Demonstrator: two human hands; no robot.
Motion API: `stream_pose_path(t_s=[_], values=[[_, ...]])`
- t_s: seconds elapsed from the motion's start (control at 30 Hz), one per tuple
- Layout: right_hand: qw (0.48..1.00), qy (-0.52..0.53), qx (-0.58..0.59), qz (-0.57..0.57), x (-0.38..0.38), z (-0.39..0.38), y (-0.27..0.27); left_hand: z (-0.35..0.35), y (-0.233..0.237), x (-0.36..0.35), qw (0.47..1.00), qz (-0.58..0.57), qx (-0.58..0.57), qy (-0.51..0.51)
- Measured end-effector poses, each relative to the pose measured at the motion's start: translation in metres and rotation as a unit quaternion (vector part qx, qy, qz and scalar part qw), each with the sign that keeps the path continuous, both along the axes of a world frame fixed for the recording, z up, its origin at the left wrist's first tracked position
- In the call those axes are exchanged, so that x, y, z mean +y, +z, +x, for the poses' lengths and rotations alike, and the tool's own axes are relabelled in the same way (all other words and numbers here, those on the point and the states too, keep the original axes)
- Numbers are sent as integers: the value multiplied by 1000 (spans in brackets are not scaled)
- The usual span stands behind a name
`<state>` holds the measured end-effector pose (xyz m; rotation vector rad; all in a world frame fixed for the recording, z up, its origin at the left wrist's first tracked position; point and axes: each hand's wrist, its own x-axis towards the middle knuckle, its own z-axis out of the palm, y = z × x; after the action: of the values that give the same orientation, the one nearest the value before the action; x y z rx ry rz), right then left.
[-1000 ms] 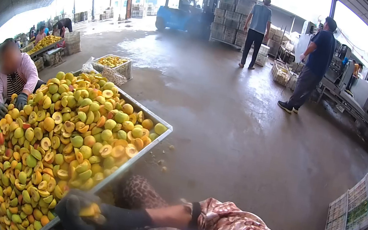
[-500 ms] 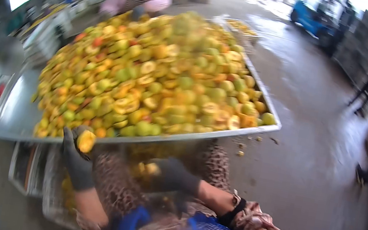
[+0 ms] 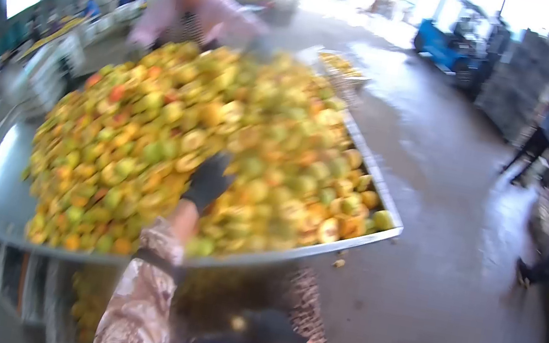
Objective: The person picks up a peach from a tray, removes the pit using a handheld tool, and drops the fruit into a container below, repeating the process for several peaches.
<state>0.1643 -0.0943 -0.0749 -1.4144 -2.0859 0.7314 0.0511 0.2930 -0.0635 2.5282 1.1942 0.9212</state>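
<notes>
Fingers of your left hand [image 3: 210, 181], head view: dark glove, laid on the heap of cut fruit [image 3: 118, 162] near its middle. Blur hides whether they are apart, together or closed on a piece; cannot tell. Left forearm reaches forward over the near edge of the metal table [image 3: 1, 186].

Right hand [image 3: 273, 336], also dark-gloved: low, near your lap, on your side of the table edge. A small pale yellow piece [image 3: 238, 323] shows beside its fingertips; grip on it cannot be told through the blur.

Fruit: yellow, green and orange, many pieces with the cut face showing, piled high on the table. Bare metal shows at the left end. One small piece lies on the wet floor [image 3: 428, 301], just beyond the right part of the near edge.

Across the heap: a person in a pink top [image 3: 225, 12]. Behind the table's far right side: a crate of fruit [image 3: 357, 79]. Farther off: a blue forklift [image 3: 445, 49] beside a tall stack [image 3: 521, 86].
</notes>
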Motion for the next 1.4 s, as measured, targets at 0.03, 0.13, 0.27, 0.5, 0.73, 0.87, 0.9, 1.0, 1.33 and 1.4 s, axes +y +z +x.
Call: stream_pose_path(t_s=[0.03,0.13,0.27,0.5,0.73,0.87,0.9,1.0,1.33,1.4], values=[[1000,-21,-21,1,-5,1,10,15,14,-7,988,-88,119,39],[985,-68,19,-159,-1,16,10,6,-17,36,994,-39,102,5],[991,-111,70,22,-1,3,47,2,46,10,982,-55,93,-154],[926,-139,345,-58,14,8,29,-9,27,-30,978,-25,-194,-76],[732,-223,618,-181,69,18,85,-53,82,-198,954,-58,-128,-264],[791,-194,556,-166,90,-10,118,-65,75,-230,888,-225,-351,-193],[801,-205,539,-159,91,-14,114,-70,83,-241,818,-329,-435,-185],[901,-167,400,2,107,-35,113,-78,58,-250,572,-528,-603,-174],[946,-137,284,-78,47,-37,99,-62,79,-281,535,-486,-683,-106],[934,-158,300,-112,38,-40,97,-53,75,-288,647,-419,-629,-104]])
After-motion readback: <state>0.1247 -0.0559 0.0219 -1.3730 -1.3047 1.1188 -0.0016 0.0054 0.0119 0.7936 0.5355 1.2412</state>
